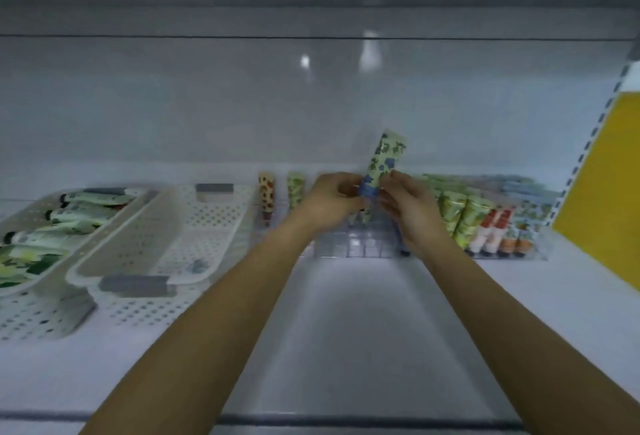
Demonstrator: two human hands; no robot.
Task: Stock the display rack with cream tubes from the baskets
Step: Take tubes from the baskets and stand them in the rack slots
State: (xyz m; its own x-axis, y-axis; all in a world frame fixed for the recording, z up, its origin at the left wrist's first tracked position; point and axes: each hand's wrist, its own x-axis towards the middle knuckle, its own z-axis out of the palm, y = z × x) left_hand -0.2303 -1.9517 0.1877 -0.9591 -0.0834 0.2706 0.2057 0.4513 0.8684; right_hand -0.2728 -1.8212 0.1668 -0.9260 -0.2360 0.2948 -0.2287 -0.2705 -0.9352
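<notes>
- Cream tube, head view: pale with a blue and green flower print, it stands tilted above the display rack, its blue lower end down between the two hands.
- The left hand pinches that lower end from the left with curled fingers.
- The right hand pinches the cream tube from the right, fingers curled; whether it holds anything else I cannot tell.
- The clear, gridded rack sits at the back of the white shelf; rows of tubes fill its right part, and two single tubes stand at its left end.
- To the left lie two white perforated baskets: the far basket holds green tubes, the near basket sits beside it.
</notes>
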